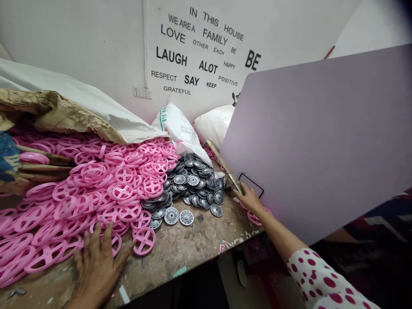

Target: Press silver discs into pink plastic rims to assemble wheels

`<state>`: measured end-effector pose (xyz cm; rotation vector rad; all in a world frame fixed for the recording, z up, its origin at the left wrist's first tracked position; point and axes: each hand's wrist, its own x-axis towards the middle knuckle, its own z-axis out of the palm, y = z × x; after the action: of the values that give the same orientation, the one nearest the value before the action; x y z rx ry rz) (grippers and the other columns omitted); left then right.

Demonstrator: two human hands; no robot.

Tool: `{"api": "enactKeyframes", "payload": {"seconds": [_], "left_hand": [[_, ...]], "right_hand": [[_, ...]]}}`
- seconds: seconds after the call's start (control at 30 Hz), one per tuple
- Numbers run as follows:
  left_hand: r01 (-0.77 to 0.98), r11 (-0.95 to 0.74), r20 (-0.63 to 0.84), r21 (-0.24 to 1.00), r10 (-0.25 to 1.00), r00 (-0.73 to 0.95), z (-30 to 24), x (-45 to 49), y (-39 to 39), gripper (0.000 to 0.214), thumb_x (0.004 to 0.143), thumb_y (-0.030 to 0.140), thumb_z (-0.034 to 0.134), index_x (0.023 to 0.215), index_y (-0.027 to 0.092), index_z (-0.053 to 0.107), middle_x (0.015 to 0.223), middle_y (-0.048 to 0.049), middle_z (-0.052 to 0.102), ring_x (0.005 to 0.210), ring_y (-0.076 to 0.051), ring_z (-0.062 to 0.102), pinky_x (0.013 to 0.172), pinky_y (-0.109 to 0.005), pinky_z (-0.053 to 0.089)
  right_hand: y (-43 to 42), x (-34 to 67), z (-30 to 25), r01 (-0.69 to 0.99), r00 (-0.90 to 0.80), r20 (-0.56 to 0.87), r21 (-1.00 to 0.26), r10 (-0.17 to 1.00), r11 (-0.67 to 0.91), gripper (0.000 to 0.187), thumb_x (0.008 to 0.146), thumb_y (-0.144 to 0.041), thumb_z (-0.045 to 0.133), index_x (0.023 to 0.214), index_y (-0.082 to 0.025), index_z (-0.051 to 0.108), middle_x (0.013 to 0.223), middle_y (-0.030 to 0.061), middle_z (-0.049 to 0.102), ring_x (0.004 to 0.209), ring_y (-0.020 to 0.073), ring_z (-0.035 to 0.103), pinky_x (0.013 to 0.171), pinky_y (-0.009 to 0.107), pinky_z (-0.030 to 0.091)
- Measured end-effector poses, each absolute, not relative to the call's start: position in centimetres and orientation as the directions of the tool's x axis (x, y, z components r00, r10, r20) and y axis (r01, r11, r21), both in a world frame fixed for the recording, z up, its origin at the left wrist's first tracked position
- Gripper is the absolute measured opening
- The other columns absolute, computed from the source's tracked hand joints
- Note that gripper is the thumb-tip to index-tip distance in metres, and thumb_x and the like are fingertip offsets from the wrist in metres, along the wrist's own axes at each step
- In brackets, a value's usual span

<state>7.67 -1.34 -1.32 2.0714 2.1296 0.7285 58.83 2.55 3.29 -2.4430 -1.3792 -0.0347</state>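
Note:
My left hand (96,264) is spread with its fingers apart at the front of a large heap of pink spoked wheels (124,191). Its fingertips reach the nearest wheels, and nothing is gripped in it. My right hand (250,199), below a white sleeve with magenta dots, is closed around the near end of a long narrow strip (223,165). The strip slants away to the back left and bends at its far end; its material is unclear. To the left of this hand lies a pile of grey-black round discs (193,182), shaped like hubcaps.
The worn brown tabletop (180,244) has scraps near its front edge. A large lilac panel (322,141) covers the right side. White sacks (178,124) stand behind the discs, and a torn paper-lined sack (80,116) lies over the pink heap. More pink wheels (255,218) sit below my right hand.

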Motion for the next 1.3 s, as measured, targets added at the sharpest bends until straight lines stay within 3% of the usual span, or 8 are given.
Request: {"api": "enactKeyframes", "payload": {"seconds": [0.1,0.2,0.3,0.4,0.53,0.73,0.9,1.3], "left_hand": [[0.921,-0.03,0.268,0.387,0.96,-0.081,-1.2,7.7,-1.4,0.077,0.089,0.056,0.025,0.147,0.007,0.025,0.155,-0.0225,0.017,0.145,-0.039,0.005,0.113,-0.062,0.007],[0.926,-0.032,0.262,0.376,0.962,-0.074,-0.9,7.8,-1.6,0.077,0.089,0.057,0.024,0.147,0.006,0.025,0.154,-0.0225,0.017,0.144,-0.04,0.005,0.113,-0.061,0.007],[0.931,-0.031,0.251,0.365,0.966,-0.066,-0.7,7.8,-1.6,0.079,0.088,0.058,0.026,0.148,0.006,0.023,0.155,-0.0225,0.016,0.144,-0.04,0.006,0.112,-0.062,0.008],[0.934,-0.043,0.261,0.355,0.964,-0.055,-0.9,7.7,-1.6,0.08,0.088,0.057,0.027,0.148,0.006,0.022,0.155,-0.0227,0.016,0.144,-0.041,0.006,0.112,-0.062,0.008],[0.938,-0.071,0.293,0.339,0.956,-0.033,-1.2,7.6,-1.6,0.079,0.087,0.057,0.029,0.148,0.006,0.024,0.155,-0.0226,0.017,0.145,-0.039,0.005,0.112,-0.062,0.007],[0.947,-0.111,0.331,0.3,0.944,0.006,-1.7,7.6,-1.5,0.076,0.085,0.054,0.04,0.147,0.013,0.026,0.156,-0.0199,0.018,0.147,-0.034,-0.001,0.113,-0.061,0.007],[0.957,-0.152,0.364,0.247,0.93,0.054,-1.8,7.6,-1.4,0.076,0.084,0.054,0.043,0.146,0.012,0.03,0.156,-0.0217,0.015,0.146,-0.035,-0.004,0.113,-0.062,0.005],[0.942,-0.128,0.298,0.31,0.954,0.032,-1.0,7.7,-1.4,0.079,0.082,0.056,0.052,0.147,0.015,0.031,0.156,-0.0225,0.015,0.145,-0.038,0.002,0.112,-0.064,0.006]], "right_hand": [[1.9,58.3,3.7,0.821,0.558,0.169,-0.255,0.812,-0.511,0.071,0.088,-0.059,0.041,0.146,-0.018,0.037,0.119,0.0187,0.055,0.108,0.0342,0.055,0.09,0.042,0.041],[1.2,56.9,4.5,0.84,0.542,0.281,-0.133,0.792,-0.527,0.065,0.089,-0.057,0.042,0.144,-0.021,0.04,0.121,0.0194,0.053,0.111,0.0378,0.05,0.091,0.049,0.038],[1.0,55.1,5.2,0.911,0.335,0.463,0.062,0.821,-0.407,0.054,0.091,-0.048,0.042,0.139,-0.023,0.047,0.127,0.0171,0.05,0.116,0.0351,0.044,0.096,0.049,0.032],[2.3,53.1,5.7,0.968,0.115,0.495,0.138,0.861,-0.209,0.052,0.092,-0.047,0.043,0.137,-0.023,0.049,0.132,0.0143,0.049,0.121,0.0304,0.04,0.103,0.044,0.028],[6.9,50.9,6.5,0.996,0.062,0.435,0.029,0.898,-0.083,0.058,0.09,-0.054,0.045,0.139,-0.023,0.048,0.137,0.0131,0.046,0.126,0.0292,0.038,0.108,0.041,0.026],[14.9,48.6,7.0,0.964,0.187,0.243,-0.232,0.952,-0.13,0.073,0.086,-0.069,0.041,0.145,-0.027,0.039,0.139,0.0132,0.045,0.126,0.0343,0.041,0.104,0.047,0.031],[16.7,47.1,4.7,0.95,0.187,0.172,-0.282,0.967,-0.134,0.081,0.076,-0.078,0.05,0.144,-0.037,0.039,0.145,0.0113,0.04,0.126,0.0391,0.042,0.1,0.05,0.035],[10.8,41.9,2.0,0.971,0.098,0.263,-0.238,0.96,-0.034,0.069,0.085,-0.067,0.047,0.145,-0.036,0.037,0.141,0.01,0.045,0.127,0.0379,0.041,0.102,0.051,0.035]]}}
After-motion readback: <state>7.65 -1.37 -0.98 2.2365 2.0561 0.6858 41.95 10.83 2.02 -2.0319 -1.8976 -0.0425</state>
